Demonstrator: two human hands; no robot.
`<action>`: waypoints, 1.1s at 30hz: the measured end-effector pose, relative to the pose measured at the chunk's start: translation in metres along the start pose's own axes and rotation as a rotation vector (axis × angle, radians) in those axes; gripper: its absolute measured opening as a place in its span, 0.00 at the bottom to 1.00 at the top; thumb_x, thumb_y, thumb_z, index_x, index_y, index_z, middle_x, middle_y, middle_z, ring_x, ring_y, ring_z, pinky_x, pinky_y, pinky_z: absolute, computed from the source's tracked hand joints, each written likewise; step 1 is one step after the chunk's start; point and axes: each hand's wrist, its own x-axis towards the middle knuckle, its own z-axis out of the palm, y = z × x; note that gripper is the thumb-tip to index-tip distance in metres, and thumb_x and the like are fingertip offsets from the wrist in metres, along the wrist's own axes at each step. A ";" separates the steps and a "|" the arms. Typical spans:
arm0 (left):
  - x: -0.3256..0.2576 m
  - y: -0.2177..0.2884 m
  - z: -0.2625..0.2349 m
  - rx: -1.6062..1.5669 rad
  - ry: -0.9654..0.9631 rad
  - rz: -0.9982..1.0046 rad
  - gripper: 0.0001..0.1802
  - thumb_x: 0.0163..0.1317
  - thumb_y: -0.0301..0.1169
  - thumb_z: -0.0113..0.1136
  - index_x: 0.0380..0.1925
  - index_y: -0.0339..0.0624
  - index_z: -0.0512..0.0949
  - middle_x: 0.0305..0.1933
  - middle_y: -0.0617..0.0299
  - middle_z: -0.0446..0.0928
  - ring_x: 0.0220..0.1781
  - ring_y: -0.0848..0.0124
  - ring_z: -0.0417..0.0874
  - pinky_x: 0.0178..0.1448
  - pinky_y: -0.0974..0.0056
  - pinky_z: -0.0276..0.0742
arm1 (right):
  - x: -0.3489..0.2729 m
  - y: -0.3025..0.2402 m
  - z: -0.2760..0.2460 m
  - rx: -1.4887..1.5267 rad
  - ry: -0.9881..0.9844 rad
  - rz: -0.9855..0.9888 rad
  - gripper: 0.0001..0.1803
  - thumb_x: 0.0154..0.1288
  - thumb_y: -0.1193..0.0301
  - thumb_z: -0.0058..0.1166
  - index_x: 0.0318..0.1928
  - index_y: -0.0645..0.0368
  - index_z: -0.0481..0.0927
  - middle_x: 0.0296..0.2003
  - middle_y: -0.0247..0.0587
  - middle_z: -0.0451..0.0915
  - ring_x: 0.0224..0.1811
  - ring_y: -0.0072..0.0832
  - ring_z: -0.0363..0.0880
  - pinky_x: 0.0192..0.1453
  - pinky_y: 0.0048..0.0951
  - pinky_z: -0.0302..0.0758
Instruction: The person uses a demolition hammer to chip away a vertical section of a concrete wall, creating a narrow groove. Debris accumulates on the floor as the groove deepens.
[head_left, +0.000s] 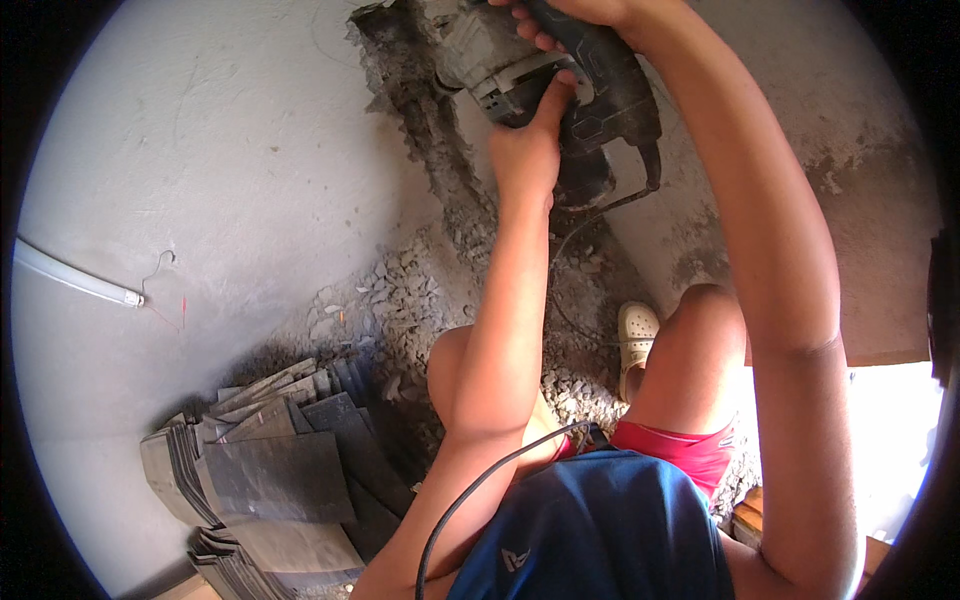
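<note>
Two-handed hold on dark power tool [612,80]. L hand [527,155] gripping fwd. housing, w/ thumb along side; R hand [592,8] curled round rear handle, partly cut off at top. Key relation: front end [492,98] just L of L fingers, facing rough groove [432,135] in wall [240,130]; long axis approx. L–R, crosswise to groove; L hand nearer wall, R farther back. Tip contact: can't tell. Beyond: cord [630,200] off tool's lower R; rubble [385,290] along wall's bottom edge; stacked flat sheets [275,475] near wall's lower L corner; white tube [85,275] at its L edge.
</note>
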 end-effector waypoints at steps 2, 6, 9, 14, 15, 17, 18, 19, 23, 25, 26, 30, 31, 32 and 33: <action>0.001 -0.005 0.004 -0.004 0.010 -0.054 0.43 0.58 0.46 0.80 0.60 0.17 0.77 0.59 0.44 0.83 0.56 0.59 0.86 0.60 0.60 0.81 | -0.003 0.003 0.000 0.011 0.046 0.021 0.16 0.64 0.67 0.60 0.27 0.70 0.83 0.24 0.48 0.84 0.24 0.36 0.83 0.31 0.41 0.79; 0.005 -0.003 -0.017 0.024 0.084 -0.128 0.32 0.59 0.40 0.81 0.57 0.28 0.82 0.56 0.54 0.86 0.55 0.66 0.85 0.61 0.63 0.78 | 0.019 0.015 0.017 -0.029 -0.019 0.061 0.15 0.64 0.68 0.59 0.27 0.70 0.83 0.24 0.49 0.84 0.24 0.36 0.83 0.31 0.41 0.79; 0.003 -0.007 -0.013 0.030 0.060 -0.094 0.32 0.59 0.39 0.81 0.57 0.28 0.82 0.57 0.54 0.85 0.56 0.66 0.85 0.61 0.63 0.77 | 0.020 0.017 0.012 -0.038 -0.062 0.085 0.15 0.65 0.68 0.57 0.28 0.70 0.84 0.25 0.49 0.85 0.24 0.36 0.84 0.32 0.41 0.79; -0.007 -0.001 0.003 0.016 0.041 -0.047 0.32 0.59 0.39 0.81 0.57 0.27 0.82 0.57 0.55 0.85 0.56 0.67 0.84 0.62 0.63 0.77 | 0.017 0.026 0.000 0.061 -0.001 0.064 0.16 0.65 0.67 0.59 0.27 0.70 0.84 0.24 0.50 0.85 0.24 0.36 0.84 0.32 0.40 0.80; -0.009 -0.001 0.006 0.011 0.038 0.003 0.32 0.59 0.39 0.81 0.57 0.27 0.82 0.57 0.55 0.85 0.56 0.67 0.84 0.62 0.63 0.77 | 0.014 0.027 -0.001 0.060 0.012 0.061 0.16 0.65 0.67 0.59 0.27 0.70 0.84 0.24 0.50 0.85 0.24 0.36 0.84 0.32 0.41 0.81; -0.008 -0.009 0.001 0.048 0.053 -0.033 0.32 0.59 0.38 0.81 0.56 0.26 0.82 0.56 0.55 0.85 0.55 0.67 0.84 0.61 0.63 0.77 | 0.007 0.033 0.002 0.076 -0.013 0.050 0.16 0.65 0.66 0.60 0.27 0.70 0.85 0.24 0.50 0.85 0.24 0.36 0.84 0.33 0.40 0.81; -0.007 -0.014 -0.003 0.068 0.064 -0.050 0.32 0.59 0.38 0.81 0.56 0.26 0.82 0.56 0.54 0.85 0.55 0.67 0.84 0.61 0.63 0.77 | 0.004 0.036 0.004 0.086 -0.028 0.043 0.17 0.66 0.66 0.61 0.27 0.70 0.85 0.24 0.50 0.85 0.24 0.36 0.84 0.33 0.39 0.81; -0.009 -0.014 -0.005 0.076 0.070 -0.086 0.32 0.59 0.38 0.80 0.56 0.26 0.82 0.55 0.54 0.85 0.55 0.67 0.84 0.61 0.63 0.77 | 0.000 0.037 0.005 0.120 -0.028 0.076 0.17 0.65 0.66 0.60 0.27 0.70 0.85 0.24 0.49 0.85 0.24 0.36 0.85 0.33 0.39 0.82; -0.018 -0.015 -0.013 0.062 0.060 -0.115 0.32 0.59 0.38 0.80 0.56 0.25 0.81 0.55 0.53 0.85 0.54 0.67 0.85 0.60 0.62 0.78 | -0.019 0.036 0.014 0.171 0.017 0.173 0.17 0.64 0.62 0.65 0.29 0.66 0.85 0.26 0.45 0.85 0.25 0.31 0.83 0.32 0.35 0.79; -0.022 -0.014 -0.018 0.086 0.059 -0.088 0.32 0.59 0.38 0.81 0.55 0.25 0.82 0.55 0.52 0.85 0.53 0.67 0.85 0.59 0.62 0.79 | -0.030 0.031 0.017 0.200 0.013 0.215 0.16 0.62 0.61 0.67 0.31 0.64 0.85 0.28 0.43 0.85 0.26 0.29 0.81 0.31 0.34 0.78; -0.027 -0.014 -0.020 0.124 0.072 -0.083 0.31 0.58 0.39 0.81 0.54 0.26 0.82 0.54 0.52 0.86 0.52 0.66 0.86 0.59 0.62 0.79 | -0.036 0.030 0.016 0.236 -0.016 0.242 0.16 0.62 0.62 0.67 0.31 0.65 0.85 0.29 0.43 0.85 0.26 0.29 0.81 0.31 0.34 0.78; -0.037 -0.029 -0.038 0.221 0.073 -0.048 0.32 0.56 0.46 0.81 0.50 0.29 0.86 0.50 0.50 0.88 0.50 0.65 0.89 0.57 0.60 0.81 | -0.059 0.042 0.037 0.199 0.086 0.068 0.16 0.59 0.66 0.62 0.23 0.69 0.83 0.19 0.43 0.82 0.22 0.30 0.81 0.28 0.35 0.75; -0.046 -0.028 -0.039 0.260 0.091 -0.096 0.33 0.55 0.48 0.81 0.50 0.30 0.86 0.49 0.50 0.89 0.50 0.64 0.89 0.57 0.60 0.81 | -0.066 0.043 0.036 0.211 0.089 0.086 0.16 0.59 0.66 0.62 0.24 0.69 0.83 0.20 0.43 0.82 0.22 0.30 0.81 0.28 0.35 0.75; -0.050 -0.027 -0.040 0.304 0.082 -0.065 0.36 0.54 0.52 0.81 0.49 0.29 0.87 0.48 0.49 0.89 0.51 0.63 0.90 0.57 0.60 0.81 | -0.070 0.047 0.035 0.237 0.090 0.100 0.16 0.60 0.66 0.62 0.25 0.69 0.84 0.21 0.43 0.83 0.22 0.29 0.81 0.27 0.35 0.75; -0.051 -0.025 -0.042 0.347 0.071 -0.075 0.33 0.55 0.48 0.81 0.49 0.30 0.86 0.49 0.51 0.89 0.51 0.65 0.89 0.57 0.60 0.81 | -0.073 0.049 0.036 0.263 0.093 0.114 0.15 0.60 0.66 0.62 0.26 0.69 0.84 0.21 0.43 0.83 0.23 0.29 0.81 0.27 0.35 0.75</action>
